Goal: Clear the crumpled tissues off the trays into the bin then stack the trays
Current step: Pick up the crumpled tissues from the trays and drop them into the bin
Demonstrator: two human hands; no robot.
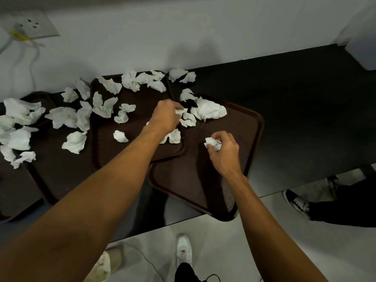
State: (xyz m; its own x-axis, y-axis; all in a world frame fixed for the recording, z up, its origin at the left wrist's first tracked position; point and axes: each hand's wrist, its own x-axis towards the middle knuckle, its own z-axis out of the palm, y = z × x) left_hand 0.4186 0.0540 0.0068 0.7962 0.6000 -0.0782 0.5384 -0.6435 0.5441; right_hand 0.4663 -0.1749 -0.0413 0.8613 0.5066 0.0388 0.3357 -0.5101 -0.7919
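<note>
Several dark brown trays lie overlapping on a black counter. The nearest tray sticks out over the counter's front edge; a middle tray lies partly on it, and a left tray sits beyond. Crumpled white tissues are scattered over them, with a big wad at the nearest tray's far corner. My right hand grips a tissue ball above the nearest tray. My left hand reaches to the seam between two trays and pinches a small tissue, with more tissues under it.
The black counter runs right along a white wall. A white container's corner stands at the far right. A wall socket with a cable is upper left. Another person's dark shoe is on the floor at right; my white shoe is below.
</note>
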